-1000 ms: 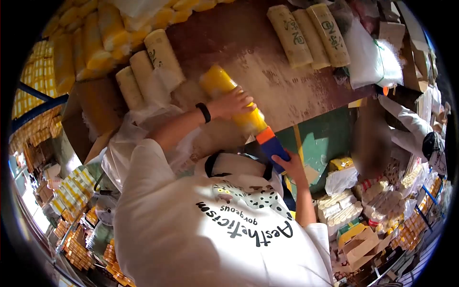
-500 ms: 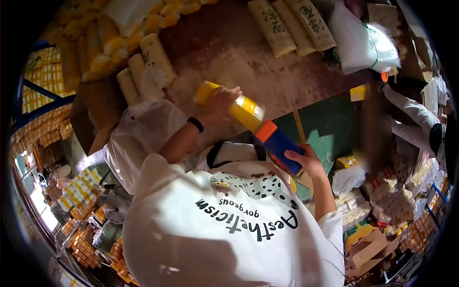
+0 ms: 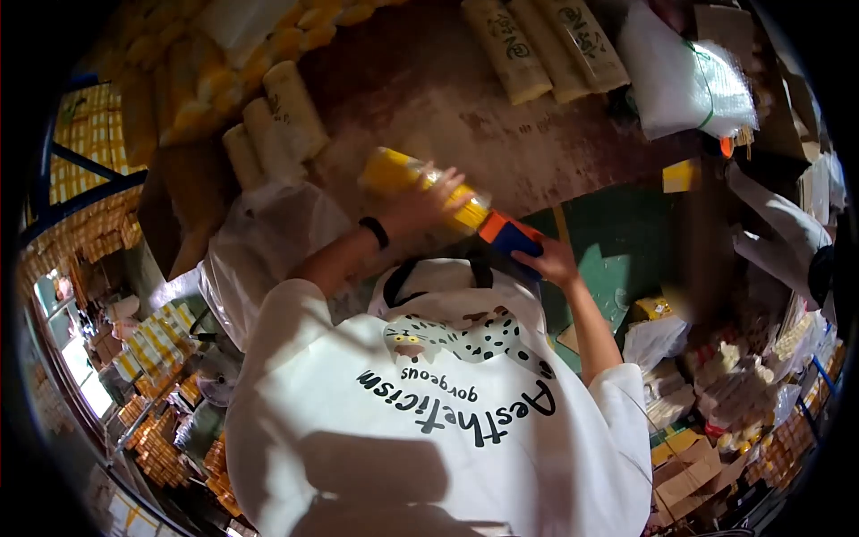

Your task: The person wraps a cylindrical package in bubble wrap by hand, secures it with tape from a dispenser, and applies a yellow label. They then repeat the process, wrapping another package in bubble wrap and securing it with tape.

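My left hand (image 3: 429, 197), with a black band on its wrist, lies over a long yellow pack (image 3: 391, 172) in a shiny clear wrap, its fingers blurred by motion. At the lower right end of the pack, my right hand (image 3: 553, 261) is closed on a blue block-shaped thing with an orange end (image 3: 514, 240). The orange end meets the pack. I cannot make out whether the pack sits inside it or only touches it. Both things are tilted, down to the right, in front of my white shirt.
Pale printed rolls (image 3: 506, 54) lie at the table's (image 3: 447, 134) far side, more rolls (image 3: 291, 112) at its left. Yellow packs (image 3: 188, 89) are piled behind. A clear plastic bag (image 3: 268, 242) hangs near my left arm. A wrapped white bundle (image 3: 689, 85) and another person's sleeve (image 3: 778, 210) are right.
My right hand has moved up and left with the blue and orange thing, nearer my left hand. Less of its blue length shows now. The yellow pack has shifted slightly left.
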Action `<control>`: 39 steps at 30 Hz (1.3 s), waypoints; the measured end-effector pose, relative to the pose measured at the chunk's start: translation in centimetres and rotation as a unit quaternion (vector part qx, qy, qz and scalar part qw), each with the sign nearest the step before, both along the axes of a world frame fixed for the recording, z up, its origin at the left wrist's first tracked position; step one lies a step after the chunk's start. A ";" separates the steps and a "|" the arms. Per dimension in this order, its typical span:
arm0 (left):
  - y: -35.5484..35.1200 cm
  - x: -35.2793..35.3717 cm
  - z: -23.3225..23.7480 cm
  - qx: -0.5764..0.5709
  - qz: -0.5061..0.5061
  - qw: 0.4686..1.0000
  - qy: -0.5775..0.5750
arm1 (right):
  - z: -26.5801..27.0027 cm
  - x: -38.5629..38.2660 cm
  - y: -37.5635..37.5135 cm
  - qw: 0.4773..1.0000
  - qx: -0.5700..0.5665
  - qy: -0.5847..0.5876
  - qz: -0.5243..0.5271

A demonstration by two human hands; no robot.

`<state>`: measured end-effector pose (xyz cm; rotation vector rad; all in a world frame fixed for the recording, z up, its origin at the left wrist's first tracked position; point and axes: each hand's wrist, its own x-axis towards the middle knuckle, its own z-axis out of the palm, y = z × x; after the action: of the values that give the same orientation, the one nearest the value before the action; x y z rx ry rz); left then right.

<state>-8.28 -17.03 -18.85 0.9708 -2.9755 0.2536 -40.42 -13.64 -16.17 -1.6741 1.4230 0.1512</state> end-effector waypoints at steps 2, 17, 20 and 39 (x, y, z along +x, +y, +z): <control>0.1 -3.0 -1.2 0.096 0.003 0.995 0.021 | 0.9 -0.1 -0.2 0.999 0.010 -0.024 0.023; 0.5 4.1 11.6 0.366 0.257 0.775 0.447 | 14.9 9.0 -7.8 0.972 0.068 -0.222 0.026; -1.1 5.5 14.5 0.303 0.160 0.848 0.404 | 15.7 11.7 -8.4 0.977 0.076 -0.189 0.056; -0.7 5.5 15.6 0.237 0.230 0.893 0.307 | 10.1 9.5 -5.1 0.990 0.004 -0.139 -0.021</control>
<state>-2.80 -17.72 -3.27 1.4494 -2.2195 -0.6913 -30.89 -18.73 -6.09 -1.5875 1.2441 -0.0956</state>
